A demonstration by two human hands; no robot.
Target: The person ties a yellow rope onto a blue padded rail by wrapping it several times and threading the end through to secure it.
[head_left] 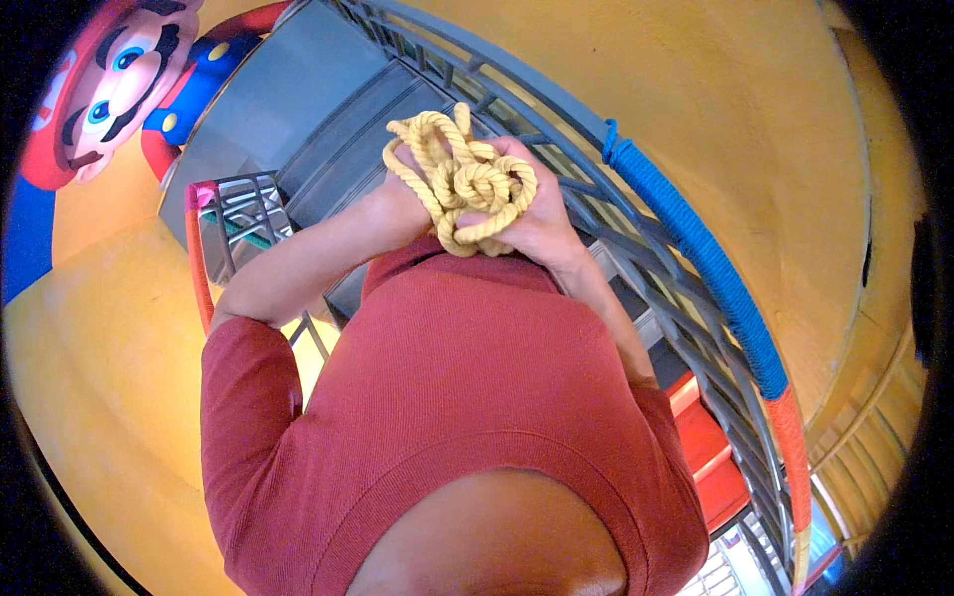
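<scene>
A bundle of thick yellow twisted rope lies looped and tangled in front of my torso, at the top middle of the view. My left hand is closed round the rope's left side, and a loop crosses over its fingers. From the right, my right hand grips the same bundle, its fingers curled behind and among the coils. Most fingertips of both hands are hidden by the rope. One short bend of rope sticks up above the bundle.
Dark grey stairs lie beyond my hands. A grey metal railing curves down the right, its handrail wrapped in blue cord and then orange cord. Red steps show lower right. A red-capped cartoon figure stands upper left.
</scene>
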